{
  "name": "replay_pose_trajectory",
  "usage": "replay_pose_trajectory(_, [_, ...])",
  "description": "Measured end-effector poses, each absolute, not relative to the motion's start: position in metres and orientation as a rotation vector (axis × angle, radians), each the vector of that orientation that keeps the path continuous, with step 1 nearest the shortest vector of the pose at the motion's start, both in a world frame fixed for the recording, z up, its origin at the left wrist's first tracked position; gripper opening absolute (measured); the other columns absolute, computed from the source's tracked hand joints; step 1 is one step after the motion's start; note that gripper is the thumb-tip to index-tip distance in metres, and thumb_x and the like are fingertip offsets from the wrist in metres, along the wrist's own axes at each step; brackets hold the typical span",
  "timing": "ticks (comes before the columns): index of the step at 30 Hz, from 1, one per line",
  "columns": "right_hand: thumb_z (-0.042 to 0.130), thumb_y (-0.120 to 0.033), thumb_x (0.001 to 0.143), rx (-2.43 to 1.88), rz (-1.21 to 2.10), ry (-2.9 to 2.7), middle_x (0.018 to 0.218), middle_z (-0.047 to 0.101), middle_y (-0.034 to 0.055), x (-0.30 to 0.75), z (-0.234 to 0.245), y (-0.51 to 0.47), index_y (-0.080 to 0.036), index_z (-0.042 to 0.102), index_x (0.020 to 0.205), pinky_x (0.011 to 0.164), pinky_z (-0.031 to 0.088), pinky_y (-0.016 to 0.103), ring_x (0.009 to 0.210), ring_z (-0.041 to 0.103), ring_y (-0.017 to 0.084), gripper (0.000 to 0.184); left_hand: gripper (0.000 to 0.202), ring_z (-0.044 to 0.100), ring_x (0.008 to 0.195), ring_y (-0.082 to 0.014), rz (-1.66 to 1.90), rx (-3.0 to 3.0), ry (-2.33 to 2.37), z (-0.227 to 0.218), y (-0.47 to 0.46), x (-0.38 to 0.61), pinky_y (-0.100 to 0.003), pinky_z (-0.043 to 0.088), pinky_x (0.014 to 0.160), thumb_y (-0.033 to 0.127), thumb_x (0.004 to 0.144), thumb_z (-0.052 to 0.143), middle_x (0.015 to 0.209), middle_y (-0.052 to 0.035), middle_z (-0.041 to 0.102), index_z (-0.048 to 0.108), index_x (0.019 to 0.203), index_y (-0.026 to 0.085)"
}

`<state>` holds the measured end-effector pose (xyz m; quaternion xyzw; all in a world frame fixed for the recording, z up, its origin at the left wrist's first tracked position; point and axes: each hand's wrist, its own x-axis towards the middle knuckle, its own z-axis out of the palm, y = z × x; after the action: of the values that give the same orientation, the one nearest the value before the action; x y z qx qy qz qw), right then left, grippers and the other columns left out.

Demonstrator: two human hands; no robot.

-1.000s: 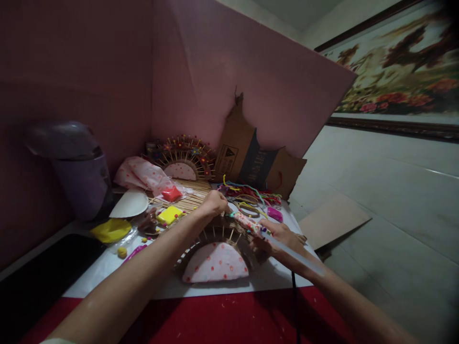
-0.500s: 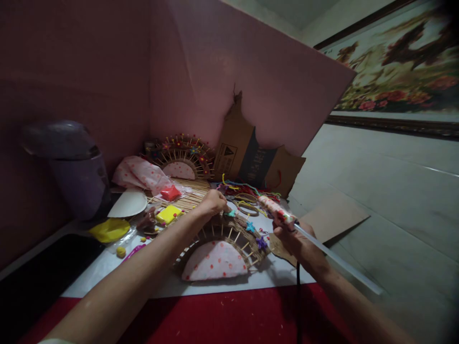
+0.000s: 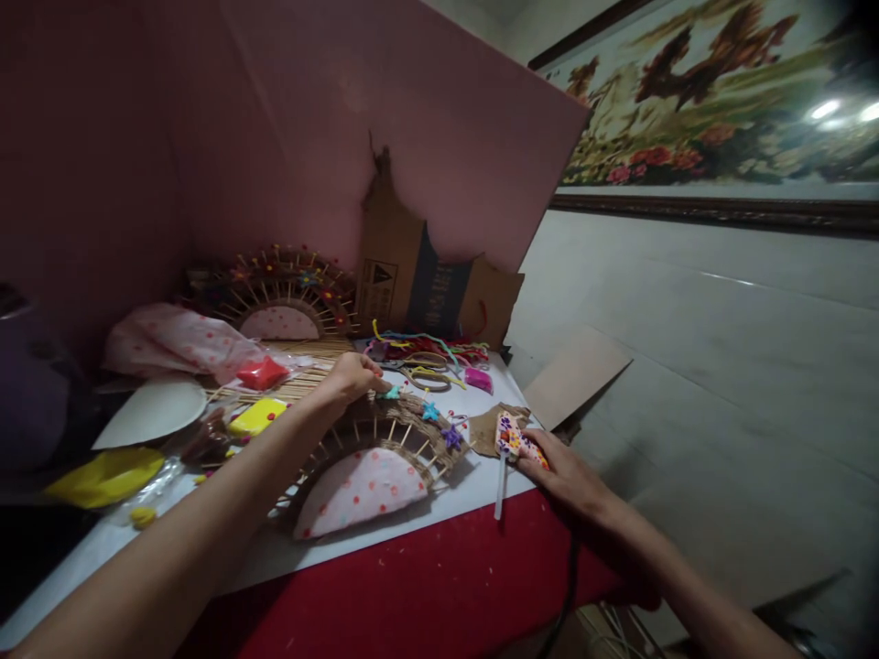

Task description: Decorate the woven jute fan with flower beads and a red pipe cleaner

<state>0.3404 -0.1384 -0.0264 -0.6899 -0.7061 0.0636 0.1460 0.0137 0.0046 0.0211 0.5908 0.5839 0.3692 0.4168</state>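
Observation:
A fan-shaped craft [image 3: 371, 490] of sticks, brown twine and a pale pink half-circle with red dots lies on the white sheet. My left hand [image 3: 352, 377] is closed at its top edge, fingers against a teal pipe-cleaner star [image 3: 391, 393]. To the right along the twine band sit a blue star [image 3: 430, 411] and a purple star [image 3: 452, 437]. My right hand [image 3: 567, 474] grips a flower-patterned glue gun [image 3: 509, 432] low over a torn piece of cardboard [image 3: 484, 430]. A clear glue stick [image 3: 501, 494] sticks out of its back end toward me.
Behind stand a similar finished-looking fan [image 3: 281, 320] and torn cardboard [image 3: 391, 265]. Scissors [image 3: 429, 377], coloured pipe cleaners [image 3: 446, 348] and a magenta packet [image 3: 479, 380] lie beyond the craft. Yellow clay [image 3: 257, 416] and a white plate [image 3: 152, 412] are at left.
My right hand has lowered the glue gun to the torn cardboard, turning it so the glue stick points toward me. My left hand stays at the teal star. The view has swung right.

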Motion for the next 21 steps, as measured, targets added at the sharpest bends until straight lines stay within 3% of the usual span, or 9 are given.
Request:
replay_pose_trajectory(3, [0.049,-0.039,0.079,-2.064,0.032,-2.135,0.106,0.058,0.0147,0.329,-0.011,-0.141,-0.015,0.055,0.118,0.084,0.043,0.042,0.098,0.056,0.029,0.046,0.026,0.037,0.044,-0.0094,0.927,1.486,1.472,0.023,0.002,0.013,-0.024,0.026,0.048,0.018,0.036,0.078,0.038,0.0080,0.041,0.059,0.053,0.015])
replay_pose_trajectory(6, [0.045,-0.027,0.081,-1.903,-0.063,-2.147,0.101,0.059,0.0125,0.300,0.014,-0.133,-0.017,0.059,0.109,0.084,0.042,0.040,0.094,0.056,0.026,0.032,0.026,0.039,0.046,-0.0094,0.933,1.498,1.466,0.024,0.000,0.013,-0.024,0.027,0.048,0.017,0.037,0.078,0.039,0.0078,0.043,0.059,0.055,0.015])
replay_pose_trajectory(8, [0.041,-0.021,0.083,-1.697,0.034,-2.087,0.102,0.060,0.0104,0.271,0.028,-0.120,-0.017,0.060,0.103,0.086,0.042,0.037,0.095,0.056,0.022,0.027,0.028,0.039,0.046,-0.0092,0.930,1.508,1.455,0.024,-0.001,0.013,-0.023,0.028,0.048,0.017,0.037,0.079,0.040,0.0077,0.044,0.059,0.057,0.014])
replay_pose_trajectory(11, [0.048,-0.020,0.080,-1.464,0.228,-2.049,0.103,0.061,0.0090,0.228,0.036,-0.088,-0.017,0.058,0.102,0.089,0.042,0.036,0.099,0.055,0.020,0.024,0.030,0.039,0.046,-0.0090,0.921,1.526,1.433,0.022,0.000,0.012,-0.023,0.028,0.047,0.018,0.038,0.079,0.042,0.0074,0.047,0.060,0.060,0.014])
replay_pose_trajectory(15, [0.063,-0.024,0.072,-1.391,0.460,-2.104,0.117,0.056,0.0096,0.189,0.035,-0.039,-0.019,0.052,0.112,0.095,0.037,0.040,0.109,0.050,0.023,0.041,0.032,0.040,0.046,-0.0085,0.914,1.546,1.416,0.016,0.003,0.013,-0.022,0.029,0.047,0.020,0.040,0.079,0.044,0.0070,0.048,0.059,0.063,0.014])
replay_pose_trajectory(18, [0.067,-0.024,0.069,-1.484,0.903,-2.056,0.102,0.061,0.0085,0.176,0.035,-0.014,-0.015,0.050,0.114,0.082,0.044,0.034,0.092,0.056,0.020,0.049,0.034,0.041,0.046,-0.0087,0.917,1.563,1.424,0.013,0.005,0.013,-0.022,0.029,0.047,0.020,0.039,0.080,0.044,0.0071,0.048,0.059,0.066,0.013])
replay_pose_trajectory(21, [0.065,-0.019,0.066,-1.503,1.133,-2.028,0.082,0.062,0.0050,0.173,0.039,-0.003,-0.011,0.051,0.112,0.062,0.045,0.026,0.071,0.056,0.014,0.049,0.035,0.043,0.047,-0.0102,0.909,1.579,1.431,0.010,0.005,0.013,-0.022,0.030,0.047,0.022,0.041,0.079,0.043,0.0071,0.048,0.061,0.070,0.013])
